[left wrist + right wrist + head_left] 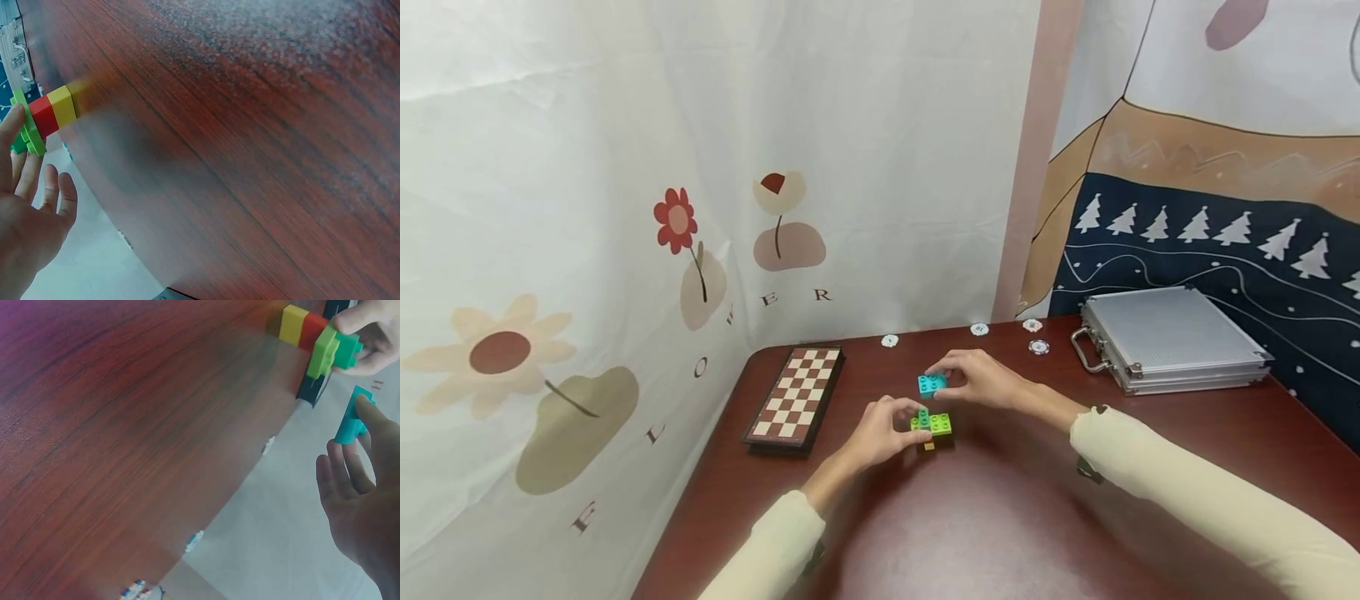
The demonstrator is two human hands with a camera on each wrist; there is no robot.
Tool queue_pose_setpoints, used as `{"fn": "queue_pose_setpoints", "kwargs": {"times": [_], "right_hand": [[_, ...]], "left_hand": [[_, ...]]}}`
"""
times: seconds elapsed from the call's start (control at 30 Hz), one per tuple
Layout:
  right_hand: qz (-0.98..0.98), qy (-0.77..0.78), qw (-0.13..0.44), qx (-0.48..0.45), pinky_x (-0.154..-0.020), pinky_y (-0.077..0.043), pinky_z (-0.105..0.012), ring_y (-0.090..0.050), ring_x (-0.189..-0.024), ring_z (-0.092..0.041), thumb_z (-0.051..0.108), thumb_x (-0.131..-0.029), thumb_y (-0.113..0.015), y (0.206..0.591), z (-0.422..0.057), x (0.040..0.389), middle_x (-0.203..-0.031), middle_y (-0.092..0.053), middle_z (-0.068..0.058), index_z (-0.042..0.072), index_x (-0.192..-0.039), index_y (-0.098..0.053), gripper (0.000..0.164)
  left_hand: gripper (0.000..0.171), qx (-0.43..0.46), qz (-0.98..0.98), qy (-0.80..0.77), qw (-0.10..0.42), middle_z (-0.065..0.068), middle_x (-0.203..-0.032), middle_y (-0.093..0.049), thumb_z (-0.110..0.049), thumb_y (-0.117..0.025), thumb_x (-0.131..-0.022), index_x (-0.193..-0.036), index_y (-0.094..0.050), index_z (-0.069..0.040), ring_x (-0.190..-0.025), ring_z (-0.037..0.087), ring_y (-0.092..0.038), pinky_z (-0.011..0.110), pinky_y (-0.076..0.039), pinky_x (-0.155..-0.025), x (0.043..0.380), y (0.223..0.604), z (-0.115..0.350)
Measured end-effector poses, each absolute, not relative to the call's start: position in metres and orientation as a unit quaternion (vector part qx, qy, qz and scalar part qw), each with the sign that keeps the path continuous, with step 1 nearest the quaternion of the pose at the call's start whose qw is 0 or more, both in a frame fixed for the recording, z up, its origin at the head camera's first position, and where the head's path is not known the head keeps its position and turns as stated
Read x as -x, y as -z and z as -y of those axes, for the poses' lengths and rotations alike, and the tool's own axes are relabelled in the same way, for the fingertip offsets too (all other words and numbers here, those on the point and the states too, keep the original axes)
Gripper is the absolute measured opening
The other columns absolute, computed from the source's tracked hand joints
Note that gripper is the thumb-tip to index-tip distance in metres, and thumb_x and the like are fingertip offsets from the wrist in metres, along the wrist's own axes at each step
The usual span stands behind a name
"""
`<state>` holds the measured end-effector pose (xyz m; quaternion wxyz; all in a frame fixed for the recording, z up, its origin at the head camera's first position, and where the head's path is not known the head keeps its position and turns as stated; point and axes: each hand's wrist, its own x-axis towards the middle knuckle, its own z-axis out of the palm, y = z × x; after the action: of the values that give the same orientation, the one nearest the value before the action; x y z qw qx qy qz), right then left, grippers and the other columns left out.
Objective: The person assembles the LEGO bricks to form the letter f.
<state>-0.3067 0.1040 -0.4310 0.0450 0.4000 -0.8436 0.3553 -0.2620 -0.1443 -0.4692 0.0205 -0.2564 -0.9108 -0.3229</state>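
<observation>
1. The person's left hand (880, 433) grips the brick stack (941, 423) upright, yellow end toward the table (1000, 517).
2. The right hand (981, 379) pinches a turquoise brick (929, 384) just beyond, apart from the stack.

The head camera looks forward and down across the table (1000, 517) from farther back, while the tilted wrist cameras sit close — left hand (28, 215) at one's left edge, right hand (362, 509) at the other's right — both catching the block stack (45, 116).
</observation>
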Motion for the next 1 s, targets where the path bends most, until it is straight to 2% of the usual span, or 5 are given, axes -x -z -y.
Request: {"fn": "queue_pose_setpoints", "kwargs": {"times": [0.23, 0.37, 0.63, 0.87, 1.0], "right_hand": [[0.833, -0.360, 0.034, -0.418, -0.086, -0.060, -0.037, -0.068, -0.098, -0.014, 0.016, -0.090, -0.083, 0.426, -0.102, 0.292, -0.110, -0.068, 0.002, 0.011, -0.124, -0.075, 0.035], [0.833, -0.357, 0.017, -0.422, -0.086, -0.060, -0.039, -0.070, -0.097, -0.014, 0.016, -0.091, -0.083, 0.427, -0.101, 0.286, -0.110, -0.068, 0.002, 0.011, -0.124, -0.075, 0.035], [0.836, -0.342, 0.022, -0.428, -0.083, -0.060, -0.038, -0.067, -0.095, -0.012, 0.022, -0.093, -0.081, 0.434, -0.101, 0.284, -0.110, -0.069, 0.003, 0.011, -0.124, -0.075, 0.034], [0.834, -0.343, 0.025, -0.432, -0.079, -0.060, -0.036, -0.069, -0.092, -0.019, 0.022, -0.093, -0.081, 0.435, -0.101, 0.281, -0.110, -0.071, 0.002, 0.011, -0.124, -0.075, 0.033], [0.833, -0.335, 0.030, -0.439, -0.079, -0.059, -0.034, -0.070, -0.091, -0.018, 0.024, -0.094, -0.079, 0.438, -0.100, 0.280, -0.111, -0.073, 0.002, 0.011, -0.125, -0.075, 0.033]], "left_hand": [[0.040, 0.255, 0.912, 0.321, 0.017, 0.000, -0.103, -0.073, -0.034, -0.087, -0.086, -0.116, -0.076, -0.011, -0.095, 0.016, -0.061, 0.032, -0.051, -0.081, 0.262, 0.470, 0.147], [0.042, 0.258, 0.911, 0.322, 0.022, 0.001, -0.102, -0.073, -0.034, -0.088, -0.085, -0.115, -0.076, -0.008, -0.094, 0.018, -0.062, 0.032, -0.052, -0.080, 0.262, 0.470, 0.148], [0.040, 0.262, 0.911, 0.319, 0.017, -0.002, -0.100, -0.072, -0.035, -0.088, -0.085, -0.116, -0.076, -0.010, -0.091, 0.013, -0.058, 0.030, -0.050, -0.077, 0.264, 0.467, 0.146], [0.039, 0.263, 0.911, 0.316, 0.019, -0.004, -0.098, -0.070, -0.035, -0.088, -0.085, -0.114, -0.076, -0.012, -0.090, 0.013, -0.058, 0.030, -0.050, -0.076, 0.265, 0.467, 0.146], [0.041, 0.259, 0.913, 0.315, 0.015, -0.004, -0.097, -0.069, -0.036, -0.088, -0.085, -0.115, -0.076, -0.011, -0.090, 0.014, -0.058, 0.030, -0.050, -0.077, 0.265, 0.467, 0.146]]}}
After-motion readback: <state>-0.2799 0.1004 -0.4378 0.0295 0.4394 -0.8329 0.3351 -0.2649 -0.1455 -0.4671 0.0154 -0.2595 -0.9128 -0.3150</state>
